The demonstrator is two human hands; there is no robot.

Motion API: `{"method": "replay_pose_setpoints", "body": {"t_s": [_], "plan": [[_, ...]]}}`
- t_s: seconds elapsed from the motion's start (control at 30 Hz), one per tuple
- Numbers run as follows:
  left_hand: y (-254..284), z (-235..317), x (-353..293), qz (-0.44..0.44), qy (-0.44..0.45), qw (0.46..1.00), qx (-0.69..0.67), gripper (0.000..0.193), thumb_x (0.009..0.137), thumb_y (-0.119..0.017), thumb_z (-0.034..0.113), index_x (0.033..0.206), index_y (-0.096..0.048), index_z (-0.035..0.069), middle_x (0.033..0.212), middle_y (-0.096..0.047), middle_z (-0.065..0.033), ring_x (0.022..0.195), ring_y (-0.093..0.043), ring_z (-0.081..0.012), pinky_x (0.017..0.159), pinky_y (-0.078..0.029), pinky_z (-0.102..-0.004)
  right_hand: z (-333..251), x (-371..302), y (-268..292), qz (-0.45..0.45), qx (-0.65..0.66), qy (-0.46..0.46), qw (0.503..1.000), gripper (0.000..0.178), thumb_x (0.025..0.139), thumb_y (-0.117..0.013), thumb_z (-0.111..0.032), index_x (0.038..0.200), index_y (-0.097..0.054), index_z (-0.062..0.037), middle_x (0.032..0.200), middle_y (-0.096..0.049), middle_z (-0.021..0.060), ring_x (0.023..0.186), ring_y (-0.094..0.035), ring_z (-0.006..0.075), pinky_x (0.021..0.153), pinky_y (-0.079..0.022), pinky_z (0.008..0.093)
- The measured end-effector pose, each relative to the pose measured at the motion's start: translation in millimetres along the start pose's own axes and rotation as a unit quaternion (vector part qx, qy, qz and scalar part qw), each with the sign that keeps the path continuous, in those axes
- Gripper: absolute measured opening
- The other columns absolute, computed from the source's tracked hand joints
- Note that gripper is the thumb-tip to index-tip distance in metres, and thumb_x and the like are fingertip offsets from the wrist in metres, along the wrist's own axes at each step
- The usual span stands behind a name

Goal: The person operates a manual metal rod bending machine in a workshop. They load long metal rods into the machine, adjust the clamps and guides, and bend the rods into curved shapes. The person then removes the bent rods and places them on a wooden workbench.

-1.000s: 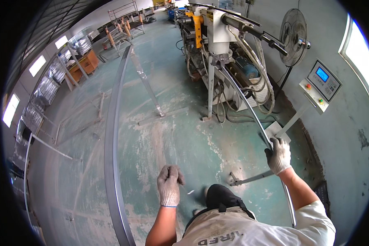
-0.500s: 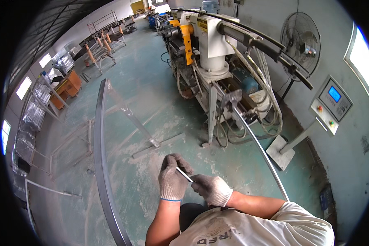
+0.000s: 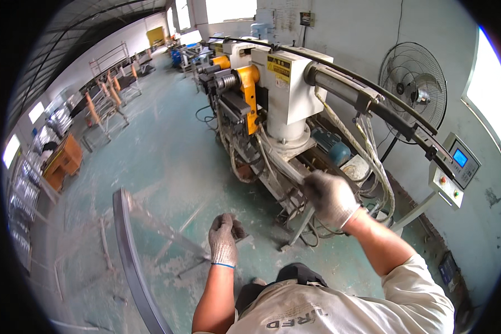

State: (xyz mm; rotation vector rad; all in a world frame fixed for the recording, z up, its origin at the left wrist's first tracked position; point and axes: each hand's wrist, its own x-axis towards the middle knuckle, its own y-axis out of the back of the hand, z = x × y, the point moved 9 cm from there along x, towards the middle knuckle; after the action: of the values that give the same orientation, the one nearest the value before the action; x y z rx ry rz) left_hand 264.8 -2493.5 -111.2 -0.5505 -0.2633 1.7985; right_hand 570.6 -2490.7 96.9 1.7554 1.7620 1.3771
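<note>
Head cam, looking down: the left hand, in an off-white knit glove with a grey palm and blue cuff edge, is out front over the floor with its fingers curled in. Can't tell if anything's tucked inside. The right hand, in a matching glove, is stretched forward and pretty blurry, fingers bent, so no idea how closed it is or whether it's gripping anything.

The pale silvery straight bar slants down in front of the machine's column, its near end meeting the right glove in the picture; can't make out actual contact.

That machine is a bulky white metal one with a boxy head, an orange-yellow upright bracket on its left side and a rounded blue motor low behind. Off to the left there's a long dark-grey metal profile, well apart from both hands.
</note>
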Motion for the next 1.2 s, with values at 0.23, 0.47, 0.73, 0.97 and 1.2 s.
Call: {"method": "replay_pose_setpoints", "body": {"t_s": [0.23,0.47,0.73,0.97,1.2], "plan": [[-35.9,36.5,159.9,-0.064,0.027,0.996,0.048,0.020,0.113,-0.070,0.025,0.109,-0.070,0.005,0.083,-0.070,-0.0056,0.066,-0.064,-0.0185,0.064,-0.054,-0.0361,70.2,238.9,100.9,0.159,-0.141,-0.074,0.974,0.016,0.103,-0.072,-0.011,0.114,-0.082,-0.0044,0.104,-0.082,0.0199,0.095,-0.081,0.0307,0.088,-0.063,0.0429],[-7.0,61.3,362.0,0.007,0.021,0.997,0.076,0.016,0.107,-0.073,0.019,0.102,-0.066,0.005,0.077,-0.067,-0.0070,0.060,-0.061,-0.0210,0.058,-0.053,-0.0401,180.4,491.1,135.8,0.123,-0.254,-0.201,0.938,0.032,0.099,-0.063,-0.015,0.120,-0.086,-0.0075,0.116,-0.082,0.0237,0.111,-0.079,0.0435,0.099,-0.062,0.0467],[49.9,117.3,569.7,0.092,0.042,0.992,0.079,0.014,0.105,-0.073,0.018,0.105,-0.068,0.005,0.078,-0.069,-0.0094,0.061,-0.065,-0.0228,0.057,-0.056,-0.0415,425.1,740.7,98.6,0.007,-0.382,-0.301,0.874,0.025,0.091,-0.075,-0.024,0.102,-0.085,-0.0036,0.099,-0.083,0.0176,0.088,-0.078,0.0330,0.079,-0.064,0.0478],[156.6,109.3,651.6,0.215,0.145,0.965,0.049,0.014,0.106,-0.071,0.019,0.110,-0.069,0.006,0.082,-0.068,-0.0097,0.066,-0.069,-0.0258,0.061,-0.061,-0.0419,435.1,755.0,69.5,-0.073,-0.327,-0.340,0.879,0.023,0.092,-0.076,-0.015,0.106,-0.089,-0.0017,0.095,-0.085,0.0186,0.087,-0.079,0.0271,0.083,-0.063,0.0462],[278.0,96.9,775.7,0.205,0.211,0.955,0.028,0.011,0.110,-0.065,0.018,0.105,-0.067,0.008,0.081,-0.066,-0.0084,0.066,-0.066,-0.0260,0.060,-0.056,-0.0451,259.3,750.3,70.0,0.307,-0.258,-0.264,0.877,0.040,0.109,-0.075,-0.039,0.115,-0.082,-0.0006,0.091,-0.076,0.0038,0.085,-0.064,0.0181,0.086,-0.054,0.0359]]}}
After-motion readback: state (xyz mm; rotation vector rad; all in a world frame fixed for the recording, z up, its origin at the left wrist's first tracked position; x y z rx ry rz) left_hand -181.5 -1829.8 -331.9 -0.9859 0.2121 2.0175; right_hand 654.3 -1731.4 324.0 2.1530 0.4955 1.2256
